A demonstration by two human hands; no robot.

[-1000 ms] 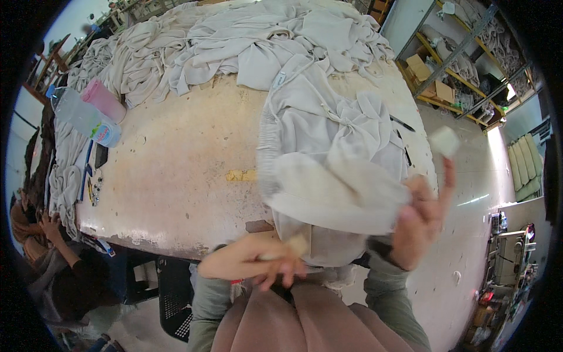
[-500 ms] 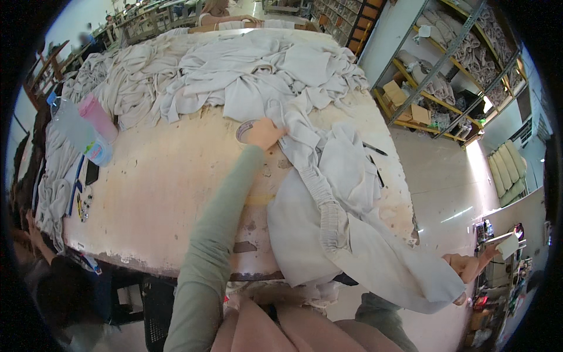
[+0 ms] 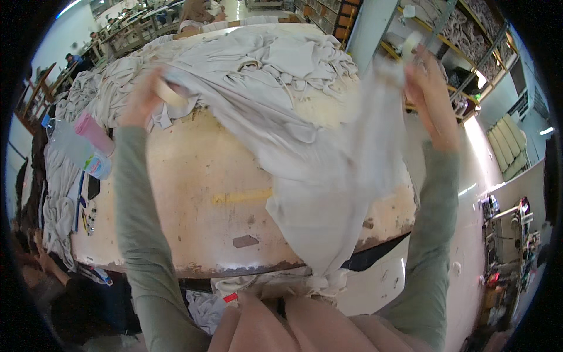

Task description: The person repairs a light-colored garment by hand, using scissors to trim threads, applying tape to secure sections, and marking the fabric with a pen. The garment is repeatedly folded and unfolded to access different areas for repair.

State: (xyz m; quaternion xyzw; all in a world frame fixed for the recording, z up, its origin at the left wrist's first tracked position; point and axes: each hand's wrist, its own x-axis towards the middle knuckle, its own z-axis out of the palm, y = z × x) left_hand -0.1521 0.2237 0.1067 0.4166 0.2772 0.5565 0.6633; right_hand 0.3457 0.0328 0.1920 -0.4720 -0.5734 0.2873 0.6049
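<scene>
A light grey cloth garment (image 3: 311,152) is stretched in the air between my two raised hands, its lower part hanging over the table's near edge. My left hand (image 3: 142,100), smeared by motion, is closed at the far left, with a roll of tape (image 3: 170,94) at its fingers and one end of the garment beside it. High on the right, my right hand (image 3: 431,94) is closed on the garment's other end. A small pale piece (image 3: 412,46) sticks up at its fingertips, too blurred to name.
Piled grey cloth (image 3: 246,64) covers the far part of the worn wooden table (image 3: 193,229). A clear bottle (image 3: 67,141) and a pink cup (image 3: 94,134) stand at the left, near a black phone-like object (image 3: 94,187). Metal shelves with bundles (image 3: 463,29) rise at the right.
My left hand has swung left with the tape roll and the garment's end. My right hand has risen from the lower right, lifting and spreading the garment off the table.
</scene>
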